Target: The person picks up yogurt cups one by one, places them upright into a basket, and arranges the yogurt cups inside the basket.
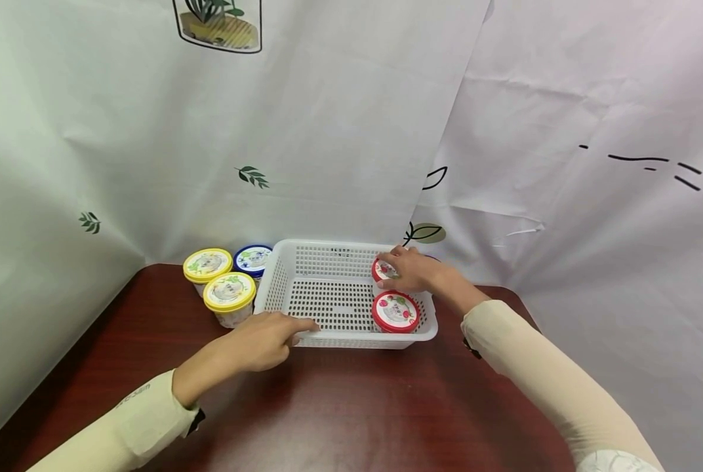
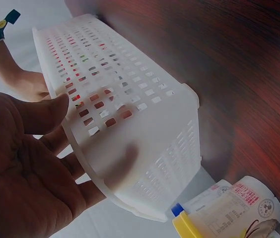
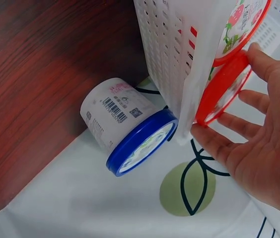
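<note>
A white perforated plastic basket (image 1: 351, 339) stands on the table with two red-lidded tubs at its right end. My left hand (image 1: 263, 342) grips the front left rim, thumb (image 2: 55, 113) outside and fingers reaching over to the inside. At the back right corner, my right hand (image 1: 413, 270) holds the rear red-lidded tub (image 1: 383, 269) by its lid, with thumb and fingertips spread at the lid's edge (image 3: 223, 89). The other red-lidded tub (image 1: 395, 312) sits just in front of it, inside the basket.
Left of the basket stand two yellow-lidded tubs (image 1: 229, 292) and a blue-lidded tub (image 1: 252, 258). Another blue-lidded tub (image 3: 130, 126) stands outside the basket's right end, partly behind my right hand in the head view. A white printed cloth (image 1: 340, 131) hangs behind the dark red table (image 1: 351, 406).
</note>
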Action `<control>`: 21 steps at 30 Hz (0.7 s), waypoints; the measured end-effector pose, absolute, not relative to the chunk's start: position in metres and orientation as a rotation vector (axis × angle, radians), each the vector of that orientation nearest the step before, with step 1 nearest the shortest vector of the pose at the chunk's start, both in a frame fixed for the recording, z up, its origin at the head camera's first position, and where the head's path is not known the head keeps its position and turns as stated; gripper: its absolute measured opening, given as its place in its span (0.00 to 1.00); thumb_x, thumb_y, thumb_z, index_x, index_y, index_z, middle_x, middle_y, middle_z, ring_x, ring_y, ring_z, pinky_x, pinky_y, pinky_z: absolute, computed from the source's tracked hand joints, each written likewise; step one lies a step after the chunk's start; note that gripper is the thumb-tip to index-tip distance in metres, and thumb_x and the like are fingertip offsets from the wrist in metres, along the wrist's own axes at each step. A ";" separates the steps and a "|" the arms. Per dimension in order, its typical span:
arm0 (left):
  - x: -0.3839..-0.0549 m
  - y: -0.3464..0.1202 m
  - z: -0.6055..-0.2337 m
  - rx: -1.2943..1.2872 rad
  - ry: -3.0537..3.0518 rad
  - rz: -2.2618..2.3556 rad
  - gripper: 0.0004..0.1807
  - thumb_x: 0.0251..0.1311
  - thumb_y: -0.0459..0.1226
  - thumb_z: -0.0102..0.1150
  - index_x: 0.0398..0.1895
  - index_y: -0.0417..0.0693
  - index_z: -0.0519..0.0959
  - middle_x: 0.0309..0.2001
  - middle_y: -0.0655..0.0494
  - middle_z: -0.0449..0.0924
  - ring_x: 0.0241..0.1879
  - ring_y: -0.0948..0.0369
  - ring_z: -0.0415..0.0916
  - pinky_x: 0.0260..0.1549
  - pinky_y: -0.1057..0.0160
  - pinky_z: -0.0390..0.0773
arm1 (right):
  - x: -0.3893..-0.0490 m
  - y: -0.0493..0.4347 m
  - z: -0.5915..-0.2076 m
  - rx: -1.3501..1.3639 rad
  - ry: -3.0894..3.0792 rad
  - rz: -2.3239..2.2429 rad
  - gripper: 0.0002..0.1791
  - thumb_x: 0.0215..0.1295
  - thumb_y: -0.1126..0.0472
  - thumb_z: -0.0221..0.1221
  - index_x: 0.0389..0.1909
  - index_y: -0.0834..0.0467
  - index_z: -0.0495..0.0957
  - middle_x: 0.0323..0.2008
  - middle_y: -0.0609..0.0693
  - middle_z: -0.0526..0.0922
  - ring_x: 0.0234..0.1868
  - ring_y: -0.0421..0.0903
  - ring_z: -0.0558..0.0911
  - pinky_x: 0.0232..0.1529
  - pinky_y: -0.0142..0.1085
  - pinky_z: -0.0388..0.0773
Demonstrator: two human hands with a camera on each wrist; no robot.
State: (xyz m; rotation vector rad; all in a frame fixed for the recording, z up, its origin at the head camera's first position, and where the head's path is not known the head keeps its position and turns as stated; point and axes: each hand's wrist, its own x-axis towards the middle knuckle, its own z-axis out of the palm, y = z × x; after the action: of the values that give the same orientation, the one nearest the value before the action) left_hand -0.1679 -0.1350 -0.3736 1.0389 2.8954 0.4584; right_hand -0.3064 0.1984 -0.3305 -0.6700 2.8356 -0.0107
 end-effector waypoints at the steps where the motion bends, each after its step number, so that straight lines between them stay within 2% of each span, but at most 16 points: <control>1: -0.168 -0.135 -0.374 1.039 2.895 0.459 0.27 0.67 0.26 0.59 0.64 0.58 0.88 0.38 0.58 0.90 0.34 0.61 0.77 0.34 0.55 0.77 | -0.307 0.198 -0.331 -0.667 2.835 -0.014 0.45 0.83 0.36 0.59 0.92 0.49 0.58 0.88 0.64 0.62 0.87 0.73 0.62 0.80 0.69 0.69; 12: -0.168 -0.135 -0.374 1.052 2.902 0.472 0.26 0.67 0.26 0.59 0.63 0.58 0.88 0.40 0.57 0.91 0.34 0.61 0.78 0.33 0.55 0.77 | -0.307 0.192 -0.340 -0.663 2.829 0.012 0.43 0.84 0.37 0.59 0.91 0.48 0.61 0.88 0.63 0.63 0.85 0.71 0.65 0.79 0.64 0.73; 21: -0.168 -0.136 -0.374 1.064 2.908 0.474 0.27 0.67 0.26 0.59 0.64 0.58 0.88 0.39 0.58 0.91 0.34 0.61 0.77 0.33 0.55 0.78 | -0.309 0.192 -0.343 -0.621 2.808 0.002 0.43 0.84 0.36 0.57 0.91 0.46 0.59 0.89 0.60 0.61 0.87 0.69 0.63 0.79 0.65 0.72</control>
State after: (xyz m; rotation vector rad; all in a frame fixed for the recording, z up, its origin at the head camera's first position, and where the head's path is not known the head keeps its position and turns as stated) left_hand -0.1683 -0.1356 -0.3744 1.0638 2.9076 0.4739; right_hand -0.3091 0.1920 -0.3426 -0.6213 2.8075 0.0024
